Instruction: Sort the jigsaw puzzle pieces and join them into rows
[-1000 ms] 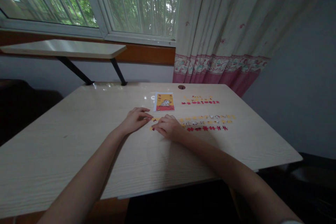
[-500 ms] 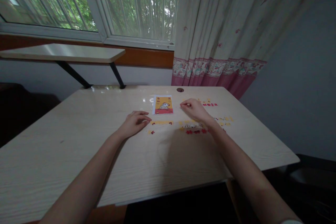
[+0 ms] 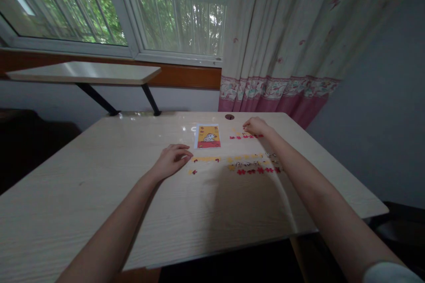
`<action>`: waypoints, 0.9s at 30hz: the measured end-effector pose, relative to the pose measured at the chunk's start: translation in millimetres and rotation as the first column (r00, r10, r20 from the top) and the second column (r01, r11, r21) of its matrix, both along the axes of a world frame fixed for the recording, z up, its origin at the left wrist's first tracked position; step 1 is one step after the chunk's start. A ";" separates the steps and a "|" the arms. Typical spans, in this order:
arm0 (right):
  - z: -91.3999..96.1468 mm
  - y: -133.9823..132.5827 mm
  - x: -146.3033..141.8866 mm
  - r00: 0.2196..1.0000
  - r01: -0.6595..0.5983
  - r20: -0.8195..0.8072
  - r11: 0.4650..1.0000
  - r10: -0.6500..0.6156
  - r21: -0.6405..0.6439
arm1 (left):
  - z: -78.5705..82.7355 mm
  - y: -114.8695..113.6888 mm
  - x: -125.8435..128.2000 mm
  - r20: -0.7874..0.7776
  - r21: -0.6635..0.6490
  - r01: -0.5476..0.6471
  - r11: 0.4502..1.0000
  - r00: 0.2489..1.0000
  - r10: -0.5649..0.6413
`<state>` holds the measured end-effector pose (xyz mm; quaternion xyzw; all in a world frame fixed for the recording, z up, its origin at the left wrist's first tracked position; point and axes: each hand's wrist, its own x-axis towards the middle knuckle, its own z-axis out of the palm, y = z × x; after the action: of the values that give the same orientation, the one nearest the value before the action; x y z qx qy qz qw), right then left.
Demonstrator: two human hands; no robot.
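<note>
My left hand (image 3: pixel 171 159) rests on the table with its fingers loosely bent and apart, holding nothing. Its fingertips lie beside the left end of a strip of yellow puzzle pieces (image 3: pixel 206 159). Below that strip sits a small yellow and dark red pair of pieces (image 3: pixel 192 172). My right hand (image 3: pixel 256 126) is at the far right, its thumb and fingers pinched together over loose pieces. Whatever is between those fingertips is too small to make out. A row of red pieces (image 3: pixel 238 137) runs just below this hand. Left of it lies a picture card (image 3: pixel 209 136) showing a white animal on yellow and red.
Nearer me are several rows of yellow, white and red pieces (image 3: pixel 260 170), partly behind my right forearm. A round cable hole (image 3: pixel 229 116) is near the table's back edge. A raised shelf (image 3: pixel 86 72) stands at the back left. A curtain (image 3: pixel 279 62) hangs behind.
My right hand has moved right, from beside the card to over the far pieces, uncovering the left end of the red row. My left hand stays in place. The view has shifted slightly.
</note>
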<state>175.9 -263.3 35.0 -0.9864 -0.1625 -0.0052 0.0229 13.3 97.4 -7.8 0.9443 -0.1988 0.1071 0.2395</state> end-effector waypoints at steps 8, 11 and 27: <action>-0.8 1.3 19.8 0.996 -0.016 -0.091 0.998 0.011 -0.054 | 0.9 -1.8 -1.4 0.005 0.003 -0.010 1.000 1.000 0.010; 1.0 4.2 27.1 0.991 -0.039 -0.126 0.997 0.031 -0.061 | 2.5 -2.8 -2.3 0.000 0.008 -0.017 1.000 1.000 0.017; -4.1 2.7 20.2 0.986 -0.017 -0.156 0.978 0.051 0.210 | 2.3 -3.8 -2.1 -0.010 0.010 -0.012 1.000 1.000 0.012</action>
<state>196.1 -260.6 30.9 -0.9729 -0.1758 0.0576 0.1388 11.3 93.7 -5.5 0.9472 -0.1925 0.1027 0.2349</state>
